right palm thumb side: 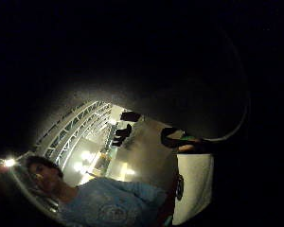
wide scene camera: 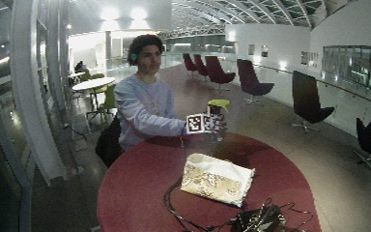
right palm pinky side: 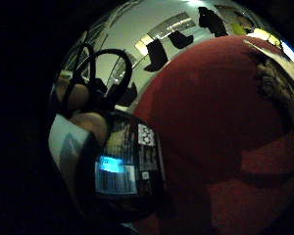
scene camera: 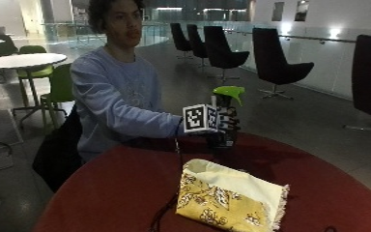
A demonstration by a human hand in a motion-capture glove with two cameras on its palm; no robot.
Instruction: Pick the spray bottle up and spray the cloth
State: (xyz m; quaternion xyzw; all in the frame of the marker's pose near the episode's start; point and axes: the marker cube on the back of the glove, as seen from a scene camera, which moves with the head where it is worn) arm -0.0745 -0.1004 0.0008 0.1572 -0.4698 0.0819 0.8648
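A spray bottle [scene camera: 227, 104] with a green trigger head is held upright above the far side of the round red table [scene camera: 108, 193]. My gloved right hand [scene camera: 225, 123] grips its body, fingers curled round it. A folded yellow patterned cloth [scene camera: 230, 195] with a cream lining lies flat on the table, nearer the camera than the bottle. In the wide outside view the bottle [wide scene camera: 218, 107] and hand [wide scene camera: 212, 123] are above the table's far edge, the cloth [wide scene camera: 215, 178] at mid-table. The bottle's dark labelled body [right palm pinky side: 125, 169] fills part of the little finger side palm view.
Dark cables [wide scene camera: 179, 203] and a black device [wide scene camera: 259, 220] lie on the table's near side. Black chairs [scene camera: 276, 60] stand behind along the wall, and green chairs with a white table [scene camera: 24, 60] stand behind the person.
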